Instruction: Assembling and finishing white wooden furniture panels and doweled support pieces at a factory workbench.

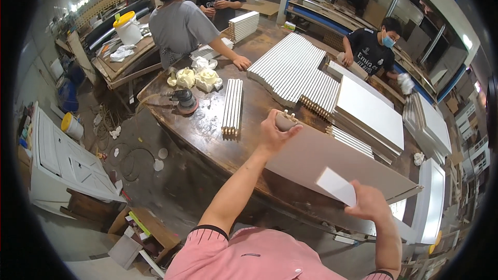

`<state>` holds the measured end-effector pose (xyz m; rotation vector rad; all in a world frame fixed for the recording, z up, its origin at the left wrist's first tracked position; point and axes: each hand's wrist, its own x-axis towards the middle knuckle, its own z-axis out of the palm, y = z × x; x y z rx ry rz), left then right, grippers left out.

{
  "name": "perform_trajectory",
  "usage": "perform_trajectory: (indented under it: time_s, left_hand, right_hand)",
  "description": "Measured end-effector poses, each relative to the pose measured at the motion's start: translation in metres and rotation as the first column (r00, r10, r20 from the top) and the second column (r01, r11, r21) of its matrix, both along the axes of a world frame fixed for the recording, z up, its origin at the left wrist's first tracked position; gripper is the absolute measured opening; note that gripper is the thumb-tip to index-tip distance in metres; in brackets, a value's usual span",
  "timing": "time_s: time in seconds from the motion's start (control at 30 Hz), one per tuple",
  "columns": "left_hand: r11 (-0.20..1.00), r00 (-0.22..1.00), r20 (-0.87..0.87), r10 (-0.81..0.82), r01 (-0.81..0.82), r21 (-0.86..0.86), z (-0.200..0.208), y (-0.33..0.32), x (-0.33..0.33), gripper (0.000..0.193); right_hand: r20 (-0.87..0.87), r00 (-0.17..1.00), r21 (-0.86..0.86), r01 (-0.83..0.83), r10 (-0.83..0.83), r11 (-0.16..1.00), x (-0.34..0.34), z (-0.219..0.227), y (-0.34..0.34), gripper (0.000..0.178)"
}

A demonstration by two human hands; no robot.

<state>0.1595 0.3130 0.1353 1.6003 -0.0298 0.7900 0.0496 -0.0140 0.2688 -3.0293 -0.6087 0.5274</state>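
Note:
My left hand [277, 134] is closed around the upper left end of a long pale board [332, 153]. Short tan pegs [288, 115] stick up by its thumb and fingers; whether they belong to the board cannot be made out. The board slants across the near table edge, its broad face toward me. In front of that face, my right hand [369, 201] grips a flat white rectangular piece [336, 185] by one end. Left of my left hand lies a bundle of white strips [233, 106] with tan pegs at their near ends.
A sander [185, 101] and crumpled cloths [194, 77] lie on the brown table [205, 132]. White strips [290, 67] and white panels [371, 111] are stacked beyond my hands. Three people stand around the table; one hand [241, 62] rests by the strips. Cords [106, 122] lie on the floor.

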Motion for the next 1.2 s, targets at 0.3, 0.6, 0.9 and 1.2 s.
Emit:
perform_trajectory:
  time_s: [0.3, 0.6, 0.9, 1.2]
  left_hand:
    - [1.000, 1.000, 0.006, -0.004, 0.004, -0.003, -0.005, 0.001, -0.003, 0.045]
    - [0.994, 0.994, -0.058, -0.090, 0.085, -0.072, -0.011, 0.002, -0.007, 0.044]
    - [0.985, 0.988, 0.032, -0.154, 0.156, -0.076, -0.032, 0.027, -0.011, 0.052]
    - [0.790, 0.778, -0.202, -0.595, 0.612, 0.032, -0.050, 0.067, -0.031, 0.026]
  right_hand:
    - [0.118, 0.968, -0.436, 0.252, -0.223, 0.864, -0.010, -0.202, -0.263, 0.059]
    - [0.600, 0.464, -0.107, 0.853, -0.651, 0.510, -0.048, -0.284, -0.417, 0.060]
    - [0.054, 0.069, 0.961, 0.268, -0.996, 0.071, -0.036, -0.342, -0.233, 0.031]
    - [-0.159, 0.572, 0.976, 0.213, -0.804, -0.042, -0.062, -0.252, 0.111, 0.035]
